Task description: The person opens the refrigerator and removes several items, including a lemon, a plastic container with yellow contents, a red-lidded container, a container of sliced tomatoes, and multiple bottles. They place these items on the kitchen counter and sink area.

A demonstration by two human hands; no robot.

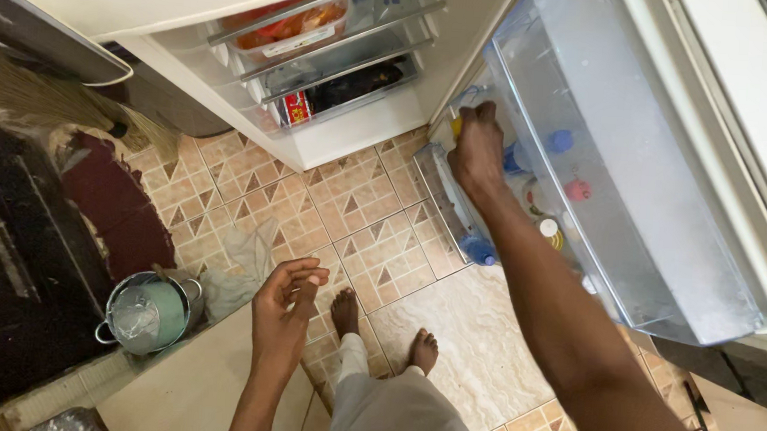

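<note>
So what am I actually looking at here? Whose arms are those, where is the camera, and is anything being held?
There is no machine here: these are a person's two bare arms, filmed by one camera worn on their head and looking straight down. That is why you see their bare feet on the tiled floor below.

The right hand reaches into the lower shelf of an open fridge door, among bottles with coloured caps; whether it grips one cannot be told. The left hand hangs free in mid-air, fingers loosely curled, holding nothing.

Behind, the open fridge shows wire shelves with a tray of reddish food and a dark bottle lying down. On the left, a covered metal pot stands on the floor beside a dark oven, with a straw broom above.
</note>
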